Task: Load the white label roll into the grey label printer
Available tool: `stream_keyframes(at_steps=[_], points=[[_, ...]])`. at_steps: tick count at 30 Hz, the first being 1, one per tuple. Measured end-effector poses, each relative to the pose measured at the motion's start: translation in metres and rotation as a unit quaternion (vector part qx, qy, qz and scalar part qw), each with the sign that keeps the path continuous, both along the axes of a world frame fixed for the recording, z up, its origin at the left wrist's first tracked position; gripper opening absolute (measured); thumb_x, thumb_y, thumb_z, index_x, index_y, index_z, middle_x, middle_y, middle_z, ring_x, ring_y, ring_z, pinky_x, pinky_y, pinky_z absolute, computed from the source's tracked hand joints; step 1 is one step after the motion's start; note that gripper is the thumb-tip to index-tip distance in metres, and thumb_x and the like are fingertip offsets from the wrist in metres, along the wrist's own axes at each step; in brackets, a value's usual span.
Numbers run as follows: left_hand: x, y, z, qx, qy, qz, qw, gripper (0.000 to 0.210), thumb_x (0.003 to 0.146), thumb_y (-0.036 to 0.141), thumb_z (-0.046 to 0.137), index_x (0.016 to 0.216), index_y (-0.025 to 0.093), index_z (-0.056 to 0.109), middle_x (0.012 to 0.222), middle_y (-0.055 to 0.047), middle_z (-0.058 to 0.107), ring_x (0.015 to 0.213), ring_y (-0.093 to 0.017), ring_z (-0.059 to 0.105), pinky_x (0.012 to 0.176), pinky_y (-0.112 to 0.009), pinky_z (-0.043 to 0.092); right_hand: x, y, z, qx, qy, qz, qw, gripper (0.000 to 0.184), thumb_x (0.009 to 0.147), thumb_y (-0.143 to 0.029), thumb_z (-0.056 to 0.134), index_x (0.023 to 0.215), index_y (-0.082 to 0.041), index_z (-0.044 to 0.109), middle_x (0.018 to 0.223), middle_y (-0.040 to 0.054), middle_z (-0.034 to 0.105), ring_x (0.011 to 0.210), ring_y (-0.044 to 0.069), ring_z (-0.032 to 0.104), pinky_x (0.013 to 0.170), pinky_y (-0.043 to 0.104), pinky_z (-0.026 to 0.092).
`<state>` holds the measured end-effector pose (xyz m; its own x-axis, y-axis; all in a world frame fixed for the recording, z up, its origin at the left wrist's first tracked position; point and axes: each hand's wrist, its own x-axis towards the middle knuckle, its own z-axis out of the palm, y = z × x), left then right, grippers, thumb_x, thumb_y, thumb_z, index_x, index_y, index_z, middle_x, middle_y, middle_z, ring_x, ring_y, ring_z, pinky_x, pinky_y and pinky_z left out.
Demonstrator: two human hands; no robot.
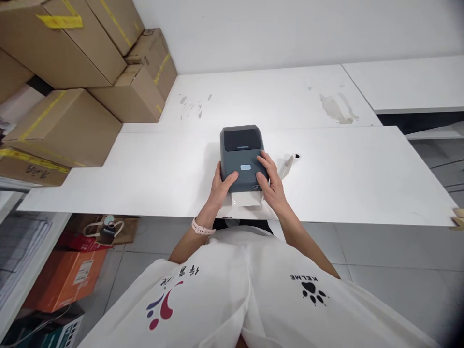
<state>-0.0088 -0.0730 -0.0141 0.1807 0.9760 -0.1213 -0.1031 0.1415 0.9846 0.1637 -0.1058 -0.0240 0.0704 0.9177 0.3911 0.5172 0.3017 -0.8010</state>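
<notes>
clasping grey device (241, 157) w/ my l grip (218, 190) & r grip (273, 186), both pinching its sides; white paper (246, 199) at near edge, sm roll (295, 157) nearby on bench (348, 169).

printer (242, 158): matt plastic | window (242, 139): glossy | label (246, 199): paper | boxes (72, 128): matt cardboard | tabletop (344, 169): smooth
</notes>
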Motion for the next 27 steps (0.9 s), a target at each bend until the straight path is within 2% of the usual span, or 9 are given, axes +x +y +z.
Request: stream_keyframes(at_steps=[9, 11, 13, 14, 16, 18, 20, 23, 27], points=[[-0.012, -0.007, -0.007, 0.036, 0.054, 0.018, 0.998, 0.078, 0.082, 0.057, 0.069, 0.146, 0.023, 0.041, 0.152, -0.013, 0.050, 0.137, -0.030, 0.051, 0.109, -0.042, 0.047, -0.001, 0.002, -0.004, 0.023, 0.002, 0.008, 1.000, 0.048, 0.106, -0.045, 0.033, 0.151, -0.031, 0.041, 0.166, 0.0062, 0.033, 0.157, 0.022, 0.025, 0.128, 0.051, 0.027], [-0.017, -0.023, -0.010, 0.026, 0.129, 0.086, 0.988, 0.075, 0.078, 0.057, 0.072, 0.139, 0.022, 0.046, 0.143, -0.014, 0.054, 0.126, -0.027, 0.057, 0.099, -0.039, 0.051, 0.000, 0.002, -0.004, 0.021, 0.002, 0.009, 1.000, 0.048, 0.106, -0.045, 0.033, 0.151, -0.031, 0.040, 0.166, 0.0061, 0.033, 0.157, 0.022, 0.025, 0.128, 0.051, 0.027], [-0.020, -0.041, -0.015, 0.024, 0.199, 0.161, 0.966, 0.054, 0.078, 0.056, 0.072, 0.117, 0.021, 0.057, 0.116, -0.009, 0.066, 0.100, -0.020, 0.062, 0.086, -0.034, 0.051, 0.001, 0.002, -0.004, 0.019, -0.004, 0.004, 1.000, 0.048, 0.106, -0.046, 0.032, 0.151, -0.031, 0.040, 0.166, 0.0062, 0.033, 0.157, 0.022, 0.026, 0.127, 0.052, 0.027], [-0.021, -0.049, -0.016, 0.021, 0.209, 0.158, 0.965, 0.041, 0.080, 0.055, 0.070, 0.101, 0.021, 0.061, 0.098, -0.005, 0.067, 0.087, -0.017, 0.061, 0.080, -0.031, 0.050, 0.000, 0.003, -0.004, 0.018, -0.009, 0.001, 1.000, 0.048, 0.106, -0.046, 0.031, 0.151, -0.031, 0.040, 0.166, 0.0063, 0.033, 0.156, 0.023, 0.026, 0.127, 0.052, 0.028], [-0.020, -0.059, -0.016, -0.021, 0.179, 0.067, 0.981, 0.037, 0.083, 0.056, 0.065, 0.075, 0.020, 0.059, 0.072, 0.000, 0.060, 0.067, -0.012, 0.053, 0.066, -0.027, 0.044, -0.001, 0.003, -0.005, 0.021, -0.018, -0.006, 1.000, 0.047, 0.105, -0.045, 0.031, 0.149, -0.031, 0.042, 0.165, 0.0069, 0.035, 0.156, 0.023, 0.027, 0.126, 0.053, 0.029], [-0.018, -0.060, -0.012, -0.101, 0.099, -0.064, 0.988, 0.043, 0.082, 0.056, 0.065, 0.063, 0.019, 0.056, 0.060, 0.002, 0.055, 0.055, -0.010, 0.046, 0.056, -0.026, 0.036, -0.002, 0.003, -0.005, 0.032, -0.023, -0.013, 0.999, 0.045, 0.105, -0.043, 0.031, 0.146, -0.030, 0.045, 0.163, 0.0082, 0.037, 0.154, 0.023, 0.030, 0.124, 0.053, 0.032], [-0.017, -0.057, -0.007, -0.153, 0.033, -0.119, 0.981, 0.042, 0.078, 0.054, 0.069, 0.060, 0.018, 0.057, 0.054, 0.003, 0.053, 0.048, -0.007, 0.039, 0.051, -0.026, 0.030, -0.003, 0.003, -0.004, 0.050, -0.037, -0.027, 0.998, 0.042, 0.105, -0.041, 0.031, 0.140, -0.029, 0.051, 0.161, 0.0089, 0.040, 0.152, 0.024, 0.034, 0.122, 0.053, 0.035], [-0.018, -0.054, -0.002, -0.146, 0.031, -0.114, 0.982, 0.036, 0.076, 0.050, 0.072, 0.063, 0.018, 0.063, 0.050, 0.004, 0.053, 0.044, -0.007, 0.038, 0.048, -0.025, 0.029, -0.004, 0.003, 0.002, 0.062, -0.118, -0.047, 0.990, 0.041, 0.105, -0.036, 0.028, 0.128, -0.031, 0.062, 0.160, 0.0048, 0.044, 0.150, 0.026, 0.037, 0.121, 0.056, 0.031], [-0.025, -0.056, -0.001, -0.088, 0.086, -0.070, 0.990, 0.046, 0.083, 0.055, 0.063, 0.055, 0.019, 0.061, 0.046, 0.003, 0.050, 0.045, -0.008, 0.041, 0.049, -0.026, 0.033, -0.002, 0.004, 0.016, 0.069, -0.226, -0.053, 0.970, 0.032, 0.103, -0.046, 0.041, 0.114, -0.034, 0.070, 0.155, -0.0016, 0.052, 0.153, 0.032, 0.032, 0.124, 0.064, 0.013]])
